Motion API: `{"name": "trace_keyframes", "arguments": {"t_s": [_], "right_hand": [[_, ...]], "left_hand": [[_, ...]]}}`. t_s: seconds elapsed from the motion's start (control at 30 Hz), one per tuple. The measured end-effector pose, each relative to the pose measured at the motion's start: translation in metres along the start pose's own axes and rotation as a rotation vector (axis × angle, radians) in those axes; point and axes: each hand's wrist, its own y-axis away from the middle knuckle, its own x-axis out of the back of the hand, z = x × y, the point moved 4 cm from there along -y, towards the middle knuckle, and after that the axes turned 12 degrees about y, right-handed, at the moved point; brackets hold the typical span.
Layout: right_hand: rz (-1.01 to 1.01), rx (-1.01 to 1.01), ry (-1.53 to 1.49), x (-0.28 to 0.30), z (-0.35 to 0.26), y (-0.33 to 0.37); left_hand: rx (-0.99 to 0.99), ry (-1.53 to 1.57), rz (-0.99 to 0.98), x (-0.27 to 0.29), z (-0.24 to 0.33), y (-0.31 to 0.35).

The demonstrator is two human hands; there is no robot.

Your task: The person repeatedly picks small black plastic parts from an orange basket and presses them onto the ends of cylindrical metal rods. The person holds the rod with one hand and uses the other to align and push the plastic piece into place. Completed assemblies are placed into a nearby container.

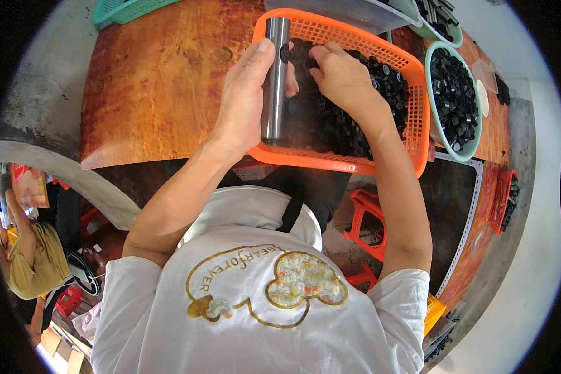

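My left hand (246, 93) is wrapped around a shiny metal tube (273, 93), held upright in the picture over the left side of an orange plastic basket (339, 167). A small black piece (285, 52) sits against the tube's right side, near my left fingers. Many small black plastic caps (389, 81) fill the basket. My right hand (349, 78) is above the caps, just right of the tube, with its fingers curled and closed. Whatever lies between those fingertips is too small or hidden to make out.
The basket rests on a reddish-brown wooden table (149, 87). To its right stands a pale green basin (478, 134) of black parts, with another basin of metal tubes (442, 14) behind. A red stool (369, 224) stands below. Another person (40, 262) is at far left.
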Motion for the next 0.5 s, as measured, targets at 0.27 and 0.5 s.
{"name": "trace_keyframes", "arguments": {"t_s": [0.27,0.5], "right_hand": [[0.012,-0.017,-0.089,0.002,0.001,-0.002],[0.043,-0.039,-0.178,-0.001,0.011,0.003]], "left_hand": [[0.094,0.049,-0.023,-0.001,0.000,0.001],[-0.028,-0.279,-0.001,-0.006,-0.002,0.002]]}}
